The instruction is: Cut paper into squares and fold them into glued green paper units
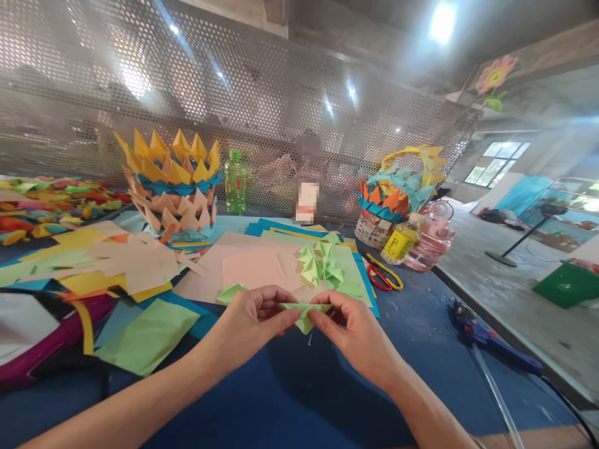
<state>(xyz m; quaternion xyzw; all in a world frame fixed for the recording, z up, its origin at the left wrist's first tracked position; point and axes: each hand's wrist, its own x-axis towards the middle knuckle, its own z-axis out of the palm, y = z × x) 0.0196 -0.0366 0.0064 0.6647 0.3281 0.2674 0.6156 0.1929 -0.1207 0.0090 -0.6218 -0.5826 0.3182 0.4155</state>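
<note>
Both of my hands hold one small folded light-green paper piece (pixel 305 319) above the near edge of the paper sheets. My left hand (pixel 264 315) pinches its left end between thumb and fingers. On its right end, the thumb and fingers of my right hand (pixel 349 321) are closed. Just beyond lies a cluster of folded green paper pieces (pixel 322 260) on a pale sheet. A pink paper square (pixel 255 269) lies left of that cluster. Close to my left knuckles is another green folded piece (pixel 231 293), partly hidden.
Left stands a tiered folded-paper basket (pixel 175 206); a second paper basket (pixel 377 215) is back right. Bottles (pixel 235 184), scissors (pixel 384 274) and a glue gun (pixel 496 346) with a clear glue stick (pixel 496 393) surround the work area. Loose paper sheets (pixel 150 333) cover the left side.
</note>
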